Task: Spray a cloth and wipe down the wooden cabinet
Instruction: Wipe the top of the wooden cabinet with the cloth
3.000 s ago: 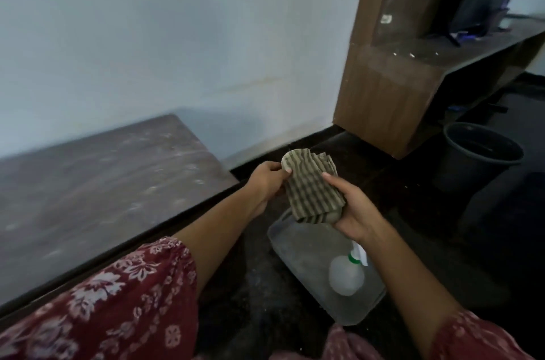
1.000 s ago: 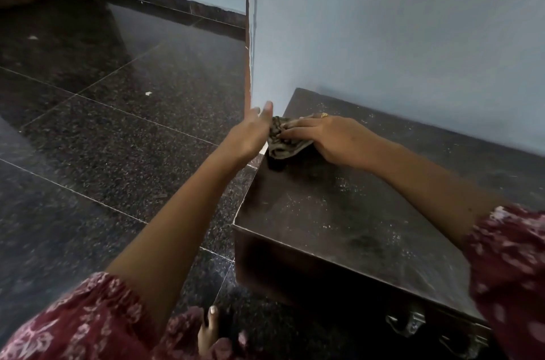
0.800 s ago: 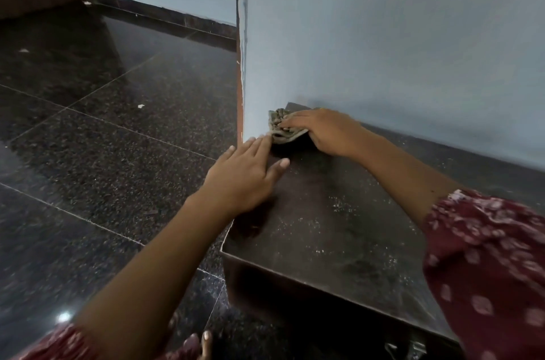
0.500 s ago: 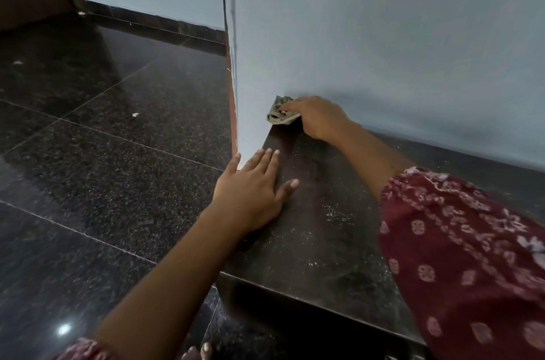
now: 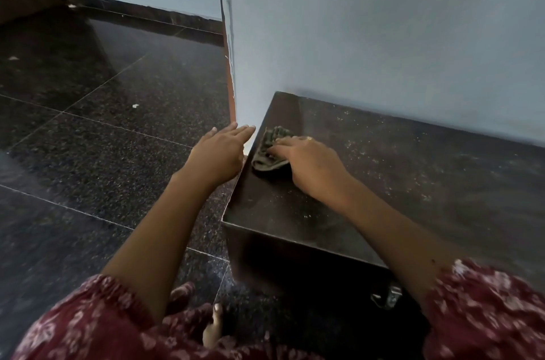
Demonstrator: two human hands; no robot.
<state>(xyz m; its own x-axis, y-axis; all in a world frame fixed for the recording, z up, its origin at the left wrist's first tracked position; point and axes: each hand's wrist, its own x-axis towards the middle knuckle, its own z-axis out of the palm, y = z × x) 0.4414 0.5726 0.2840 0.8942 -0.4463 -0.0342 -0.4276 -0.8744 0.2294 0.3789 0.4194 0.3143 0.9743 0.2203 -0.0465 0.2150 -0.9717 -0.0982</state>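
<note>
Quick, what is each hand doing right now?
Left hand: open, fingers straight, holding nothing, beside the cabinet edge.
Right hand: pressed down on the cloth on the cabinet top.

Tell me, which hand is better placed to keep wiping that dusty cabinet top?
The right hand: it already presses the cloth on the cabinet top. The left hand is empty, beside the edge.

The wall blocks just beyond both hands; the cabinet top lies open rightward, and the floor is clear leftward.
</note>
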